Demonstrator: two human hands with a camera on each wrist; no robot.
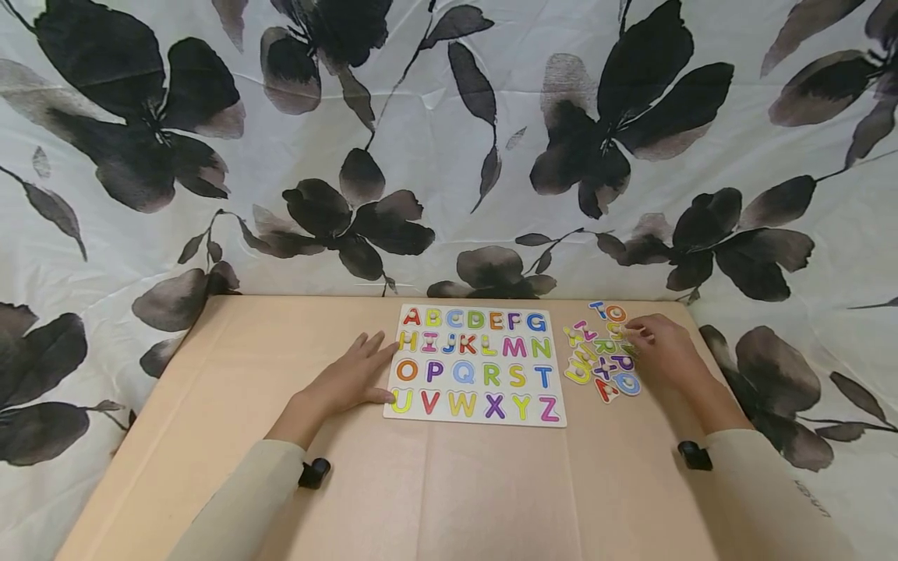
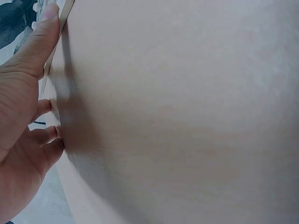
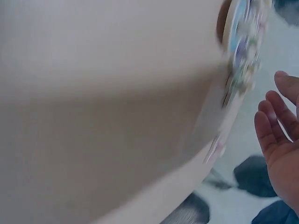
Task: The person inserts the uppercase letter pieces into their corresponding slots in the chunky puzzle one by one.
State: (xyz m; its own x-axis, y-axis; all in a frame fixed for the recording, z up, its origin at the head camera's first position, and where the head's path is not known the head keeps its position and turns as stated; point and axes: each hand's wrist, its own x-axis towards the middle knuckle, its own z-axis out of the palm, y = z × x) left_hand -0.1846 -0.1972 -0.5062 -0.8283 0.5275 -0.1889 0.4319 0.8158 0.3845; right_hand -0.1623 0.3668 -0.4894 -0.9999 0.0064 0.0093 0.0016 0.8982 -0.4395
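A white alphabet board point(image 1: 445, 401) lies flat in the head view, with bright letters A to Z in rows. My left hand point(image 1: 354, 374) rests at its left edge, fingers spread over the rim. In the left wrist view the thumb point(image 2: 44, 35) touches the board's edge, and the other fingertips bend toward the tabletop. Loose letter pieces lie overlapping right of the board, among them a red A point(image 1: 606, 391) and a purple P point(image 1: 623, 362). My right hand point(image 1: 666, 354) hovers at the pile's right side, fingers loosely bent; the right wrist view shows nothing held.
The board and letters lie on a beige tabletop point(image 1: 491, 499). Behind it and at its sides hangs a white cloth with dark flowers point(image 1: 358, 218). Small black devices point(image 1: 314, 473) sit at both wrists.
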